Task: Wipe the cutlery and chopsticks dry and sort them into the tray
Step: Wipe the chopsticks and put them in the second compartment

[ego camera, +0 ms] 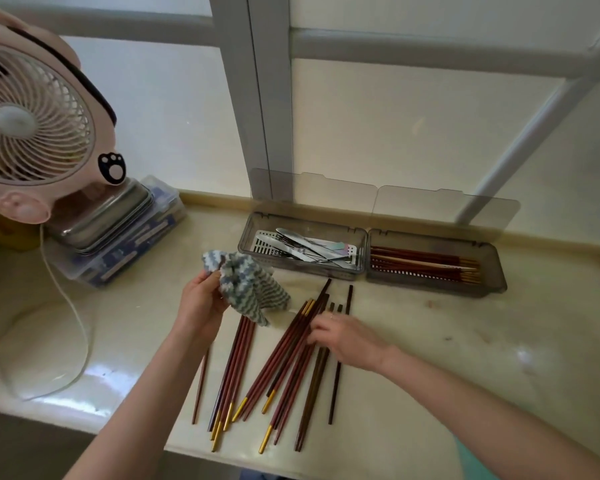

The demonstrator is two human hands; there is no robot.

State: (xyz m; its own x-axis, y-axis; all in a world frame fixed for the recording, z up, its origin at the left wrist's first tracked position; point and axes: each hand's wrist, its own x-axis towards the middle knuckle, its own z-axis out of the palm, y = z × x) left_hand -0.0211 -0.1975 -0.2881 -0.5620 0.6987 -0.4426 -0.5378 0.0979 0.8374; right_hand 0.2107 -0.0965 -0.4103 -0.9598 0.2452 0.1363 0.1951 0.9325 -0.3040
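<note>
My left grip (201, 303) is curled round one bunched edge of the cloth (253, 289). The rest of this nubbly knit of grey and white zigzag stripes hangs away toward my right grip (343, 337). The cloth's lower corner hides the upper ends of three or four loose chopsticks (284, 358).

The right grip lies palm down across the middle of that pile. Its fingers look loosely bent, but they are blurred and I cannot tell whether they pinch a stick or only rest on them. More than a dozen sticks fan out below and to either side of this grip on the pale, glossy counter (465, 358). They are slim and red-brown to near black, and six show gold tips. They overlap too much for an exact count.

Beyond both grips sits the tray (367, 271), smoky clear plastic with two compartments, its lid (430, 206) standing open behind. The compartment nearer the left grip holds the cutlery (302, 247), flat steel pieces crossed so that I cannot separate them. The one beyond the right grip holds sorted chopsticks (426, 265), one of them pale.

Far to the left of the left grip a pink fan (32, 119) is cut off by the frame edge. It hides part of the stacked steel pans (101, 216), which sit on a clear box (136, 244), and one white cable (80, 327) loops down.
</note>
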